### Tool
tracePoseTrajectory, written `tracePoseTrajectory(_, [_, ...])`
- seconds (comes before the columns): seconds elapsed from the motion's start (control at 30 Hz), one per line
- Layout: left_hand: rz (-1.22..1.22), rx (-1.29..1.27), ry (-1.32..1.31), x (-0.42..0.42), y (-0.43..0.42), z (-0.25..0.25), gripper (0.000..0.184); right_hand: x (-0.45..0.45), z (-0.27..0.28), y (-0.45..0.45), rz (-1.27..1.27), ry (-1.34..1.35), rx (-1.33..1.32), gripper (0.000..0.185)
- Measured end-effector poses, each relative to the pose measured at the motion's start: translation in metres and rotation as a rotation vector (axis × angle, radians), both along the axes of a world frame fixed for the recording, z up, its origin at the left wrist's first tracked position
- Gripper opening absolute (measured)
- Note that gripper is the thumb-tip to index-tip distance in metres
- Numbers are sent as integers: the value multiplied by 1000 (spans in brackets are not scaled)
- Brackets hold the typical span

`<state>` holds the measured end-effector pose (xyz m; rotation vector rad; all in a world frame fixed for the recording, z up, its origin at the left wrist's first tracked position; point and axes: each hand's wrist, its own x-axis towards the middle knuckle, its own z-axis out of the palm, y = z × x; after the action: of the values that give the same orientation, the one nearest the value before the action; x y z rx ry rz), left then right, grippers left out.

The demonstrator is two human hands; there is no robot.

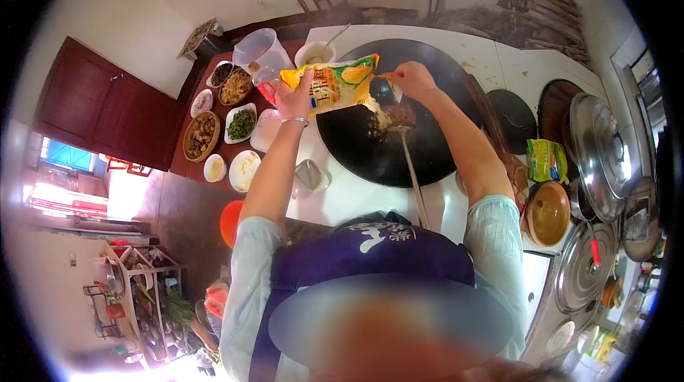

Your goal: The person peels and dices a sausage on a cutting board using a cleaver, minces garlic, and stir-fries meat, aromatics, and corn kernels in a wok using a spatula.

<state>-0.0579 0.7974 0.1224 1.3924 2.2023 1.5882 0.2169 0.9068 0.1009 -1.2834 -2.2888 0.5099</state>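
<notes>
My left hand (293, 99) grips a yellow printed plastic bag (335, 88) by its left end, holding it tilted over a large black wok (356, 150). At the bag's opening, my right hand (415, 81) has its fingers pinched on an orange piece that looks like the bag's edge. Pale contents (373, 105) show below the opening, above the wok. Brown food (397, 117) lies in the wok, partly under the head of a long-handled metal spatula (413, 175). The spatula rests untouched, its handle leaning toward my apron.
Left of the wok, a red table holds a plate of greens (241, 123), a brown bowl of food (201, 136) and a clear plastic jug (258, 50). A white bowl with a spoon (315, 53) stands behind the bag. Rightward are a brown bowl (548, 214) and large metal lids (602, 145).
</notes>
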Motion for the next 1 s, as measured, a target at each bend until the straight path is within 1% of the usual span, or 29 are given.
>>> tracePoseTrajectory(0.03, [15, -15, 51, -3, 5, -1, 55, 0, 4, -1, -6, -5, -10, 21])
tracePoseTrajectory(0.13, [-60, 14, 17, -8, 13, -3, 52, -1, 6, 2, -17, -8, -35, 23])
tracePoseTrajectory(0.27, [-38, 77, -50, 0, 11, -2, 49, -1, 10, 8, -3, -2, 32, 23])
tracePoseTrajectory(0.37, [-7, 116, -109, 3, 7, -1, 48, 0, 26, 1, -33, -53, -30, 21])
tracePoseTrajectory(0.43, [41, 148, -96, 0, 5, -6, 47, -7, 46, -6, 11, -159, -6, 19])
tracePoseTrajectory(0.47, [68, 166, -137, -4, 8, -13, 44, -10, 58, -10, 32, -212, 6, 18])
tracePoseTrajectory(0.57, [-10, 315, -262, -14, 13, -29, 40, -21, 94, -26, 113, -333, 187, 15])
tracePoseTrajectory(0.6, [-15, 341, -284, -9, 8, -23, 39, -23, 102, -30, 146, -353, 229, 13])
tracePoseTrajectory(0.7, [-58, 362, -350, -1, -2, -7, 40, -27, 124, -44, 91, -541, 212, 13])
tracePoseTrajectory(0.8, [-86, 369, -364, 14, -18, 18, 38, -23, 128, -52, 96, -479, 213, 12])
tracePoseTrajectory(0.9, [-111, 266, -158, 1, -7, 12, 39, -16, 99, -43, 79, -379, 237, 12])
tracePoseTrajectory(0.93, [-56, 232, -135, 3, -7, 15, 40, -14, 93, -39, 66, -359, 251, 12])
tracePoseTrajectory(1.0, [-56, 235, -114, -3, 6, 10, 39, -10, 85, -34, 42, -320, 270, 12])
